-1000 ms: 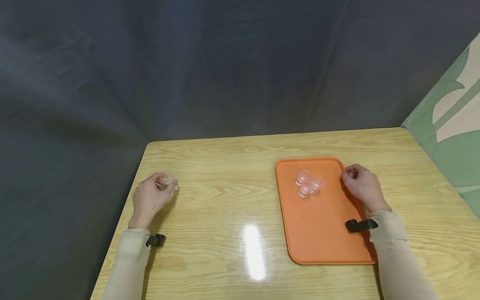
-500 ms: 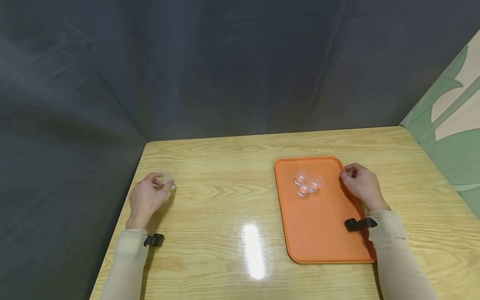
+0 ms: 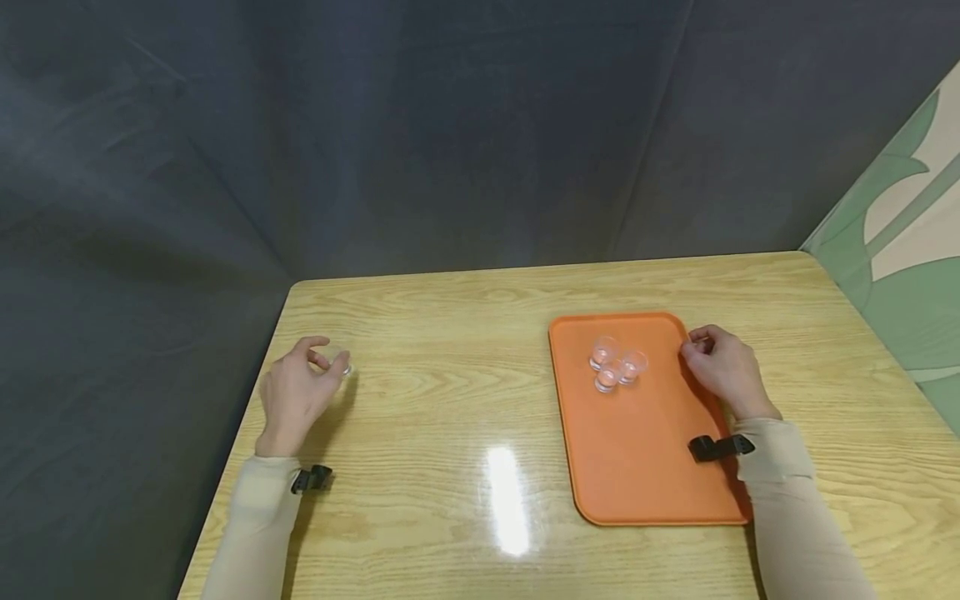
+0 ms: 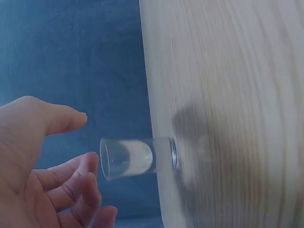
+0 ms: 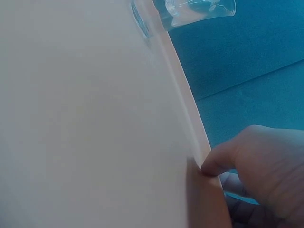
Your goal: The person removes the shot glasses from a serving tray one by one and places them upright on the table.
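A clear shot glass (image 4: 127, 158) stands upright on the table near its left side. My left hand (image 3: 296, 396) hovers just above and beside it, thumb and fingers spread apart. In the left wrist view a small gap shows between the thumb and the glass rim; the fingertips are close to the rim, and I cannot tell if one touches it. At the right, my right hand (image 3: 726, 373) pinches the right rim of an orange tray (image 3: 652, 467), thumb on top. The fingers beneath are partly hidden. On the tray three clear shot glasses (image 3: 607, 381) stand clustered near the far end.
The light wood table (image 3: 442, 375) extends between the left hand and the tray. Dark cloth (image 3: 480, 142) hangs behind the table and along its left side. A green and beige patterned surface (image 3: 907, 217) borders the right edge.
My left hand's thumb and fingers have spread wider and drawn slightly up off the shot glass, which stays on the table. The right hand keeps its hold on the tray rim.
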A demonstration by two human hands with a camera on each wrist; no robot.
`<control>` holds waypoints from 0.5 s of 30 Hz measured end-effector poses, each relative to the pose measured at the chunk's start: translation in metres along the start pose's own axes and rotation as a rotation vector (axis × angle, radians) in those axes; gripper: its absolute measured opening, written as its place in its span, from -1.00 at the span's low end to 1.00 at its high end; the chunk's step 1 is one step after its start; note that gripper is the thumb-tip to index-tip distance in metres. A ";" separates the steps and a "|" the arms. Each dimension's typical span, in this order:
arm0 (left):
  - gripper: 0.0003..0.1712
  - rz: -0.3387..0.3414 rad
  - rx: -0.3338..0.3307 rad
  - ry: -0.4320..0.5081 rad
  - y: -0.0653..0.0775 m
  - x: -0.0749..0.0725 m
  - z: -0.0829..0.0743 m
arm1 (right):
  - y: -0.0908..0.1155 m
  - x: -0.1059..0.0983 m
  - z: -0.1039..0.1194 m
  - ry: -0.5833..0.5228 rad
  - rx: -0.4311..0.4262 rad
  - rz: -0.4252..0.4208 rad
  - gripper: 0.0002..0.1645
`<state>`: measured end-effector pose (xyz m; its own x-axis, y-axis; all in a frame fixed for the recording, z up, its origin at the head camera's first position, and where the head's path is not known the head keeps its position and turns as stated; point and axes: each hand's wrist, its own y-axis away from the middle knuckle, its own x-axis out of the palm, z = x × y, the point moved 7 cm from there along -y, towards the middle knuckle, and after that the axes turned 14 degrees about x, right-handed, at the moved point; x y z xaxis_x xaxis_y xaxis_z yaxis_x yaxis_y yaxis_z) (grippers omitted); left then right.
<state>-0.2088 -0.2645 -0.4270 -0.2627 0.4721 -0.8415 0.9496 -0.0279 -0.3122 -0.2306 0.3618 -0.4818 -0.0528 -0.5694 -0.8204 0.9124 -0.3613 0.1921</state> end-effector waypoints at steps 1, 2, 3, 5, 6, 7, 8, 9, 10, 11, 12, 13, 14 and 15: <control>-0.44 -0.001 0.010 0.004 0.000 0.001 -0.003 | 0.000 0.000 0.000 -0.001 0.001 0.000 -0.47; -0.45 0.001 0.019 0.010 -0.001 0.002 -0.006 | 0.000 0.000 0.000 -0.002 0.002 0.001 -0.47; -0.45 0.003 0.029 0.015 -0.001 0.004 -0.008 | 0.000 0.000 -0.001 -0.002 0.003 0.002 -0.47; -0.47 0.008 0.052 0.023 -0.002 0.007 -0.013 | 0.000 0.000 -0.001 -0.001 0.004 0.001 -0.47; -0.47 0.010 0.065 0.024 -0.003 0.008 -0.015 | 0.000 0.000 -0.001 -0.001 0.004 0.002 -0.46; -0.48 0.011 0.076 0.027 -0.003 0.009 -0.017 | 0.000 0.001 -0.001 -0.001 0.005 0.002 -0.46; -0.49 0.010 0.085 0.029 -0.004 0.010 -0.019 | -0.001 0.001 -0.001 -0.001 0.005 0.002 -0.46; -0.51 0.007 0.095 0.028 -0.005 0.011 -0.021 | -0.001 0.001 -0.001 0.000 0.005 0.002 -0.46; -0.52 0.004 0.103 0.029 -0.006 0.011 -0.023 | -0.001 0.001 -0.001 0.000 0.006 0.003 -0.46; -0.52 0.002 0.110 0.033 -0.006 0.011 -0.025 | -0.001 0.001 -0.001 0.001 0.007 0.003 -0.46; -0.53 0.001 0.117 0.036 -0.007 0.011 -0.026 | -0.001 0.001 -0.001 0.001 0.008 0.003 -0.46; -0.53 0.002 0.123 0.040 -0.008 0.012 -0.028 | -0.002 0.001 -0.001 0.002 0.009 0.003 -0.46; -0.53 0.003 0.131 0.043 -0.008 0.012 -0.030 | -0.002 0.000 -0.001 0.002 0.009 0.001 -0.47; -0.53 0.004 0.140 0.048 -0.009 0.013 -0.032 | -0.002 0.000 -0.002 0.003 0.009 0.000 -0.47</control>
<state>-0.2152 -0.2304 -0.4210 -0.2472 0.5131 -0.8219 0.9167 -0.1509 -0.3699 -0.2315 0.3634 -0.4832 -0.0513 -0.5670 -0.8221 0.9087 -0.3679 0.1970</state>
